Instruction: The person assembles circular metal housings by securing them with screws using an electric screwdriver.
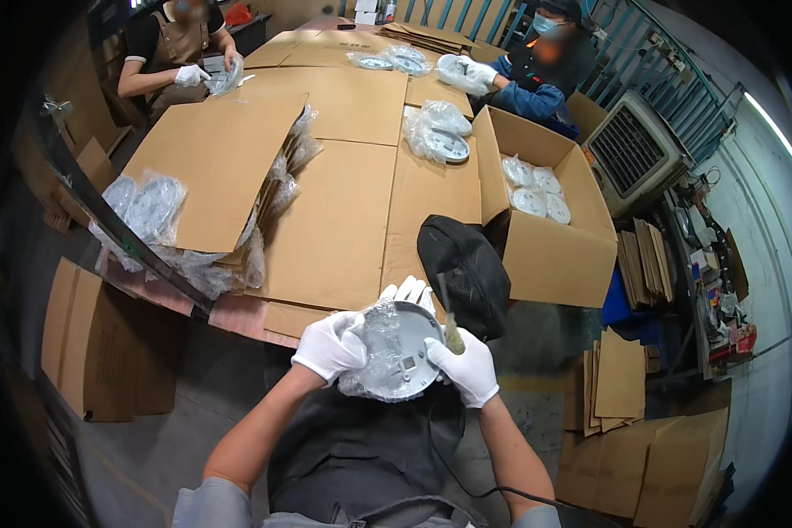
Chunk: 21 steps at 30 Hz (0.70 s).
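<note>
A round grey plastic disc [416,339], shaped like a shallow cover, is partly wrapped in clear bubble wrap [374,352] in front of me. My left hand [333,347], in a white glove, grips its left side through the wrap. White-gloved fingertips show beyond the far edge; whose hand they belong to is hard to tell. At the right edge my gloved right hand [465,367] presses its thumb on the disc, fingers hidden beneath. A thin olive-coloured tool [452,334] sticks up by that hand; I cannot make out its kind.
A black mesh bag [466,273] lies on the cardboard-covered table [339,211]. An open carton [559,264] holds several wrapped discs [528,201]. Cardboard sheets [224,163] with wrapped discs between them stand left. Two co-workers [541,75] handle wrapped pieces across the table. A cable [502,489] crosses my lap.
</note>
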Each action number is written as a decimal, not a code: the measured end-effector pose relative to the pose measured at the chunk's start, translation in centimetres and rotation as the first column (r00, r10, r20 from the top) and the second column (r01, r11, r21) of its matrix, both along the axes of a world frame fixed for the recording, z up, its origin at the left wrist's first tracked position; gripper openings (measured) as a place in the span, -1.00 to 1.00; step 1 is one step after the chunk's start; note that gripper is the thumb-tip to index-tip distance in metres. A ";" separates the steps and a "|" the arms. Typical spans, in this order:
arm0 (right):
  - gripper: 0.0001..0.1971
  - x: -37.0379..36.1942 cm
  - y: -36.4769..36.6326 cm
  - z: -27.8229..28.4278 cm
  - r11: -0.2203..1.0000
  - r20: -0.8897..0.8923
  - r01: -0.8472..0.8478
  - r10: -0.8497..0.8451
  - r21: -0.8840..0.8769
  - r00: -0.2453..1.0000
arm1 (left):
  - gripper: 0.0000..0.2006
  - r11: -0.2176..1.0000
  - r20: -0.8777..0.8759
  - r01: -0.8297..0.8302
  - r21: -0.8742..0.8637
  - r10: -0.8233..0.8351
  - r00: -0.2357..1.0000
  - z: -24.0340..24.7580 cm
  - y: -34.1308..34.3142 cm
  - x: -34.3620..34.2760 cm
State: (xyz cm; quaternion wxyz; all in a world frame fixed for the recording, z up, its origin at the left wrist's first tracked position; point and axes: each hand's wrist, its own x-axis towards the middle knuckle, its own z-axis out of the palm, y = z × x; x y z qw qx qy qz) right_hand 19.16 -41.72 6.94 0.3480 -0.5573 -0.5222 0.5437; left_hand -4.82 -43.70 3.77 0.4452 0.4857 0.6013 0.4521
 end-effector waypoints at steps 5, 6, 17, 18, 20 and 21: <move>-0.77 0.7 0.6 -0.6 0.903 -0.003 0.338 -0.350 0.265 0.937 | -0.83 0.956 -0.190 -0.286 -0.068 0.269 0.944 -1.2 0.7 -0.3; -0.76 1.4 1.1 -0.6 0.836 0.013 0.364 -0.404 0.412 0.915 | -0.83 0.954 -0.191 -0.290 -0.073 0.272 0.943 -1.7 0.8 -0.6; -0.77 -1.3 0.2 -2.9 0.894 0.146 0.246 -0.319 0.375 0.936 | -0.81 0.963 0.109 -0.207 -0.175 0.228 0.968 -2.9 1.1 -2.7; -0.77 -1.5 0.1 -3.2 0.895 0.144 0.244 -0.316 0.373 0.938 | -0.81 0.968 0.509 -0.025 -0.248 0.152 0.847 -3.2 0.7 -3.2; -0.74 -1.9 -0.2 -3.4 0.931 0.117 0.264 -0.300 0.250 0.947 | -0.85 0.972 0.577 -0.116 -0.202 0.214 0.788 -3.4 0.4 -1.6; -0.74 -2.5 -0.5 -3.0 0.947 0.044 0.272 -0.284 0.173 0.958 | -0.81 0.951 0.599 -0.114 -0.286 0.270 0.754 -2.9 0.2 -1.1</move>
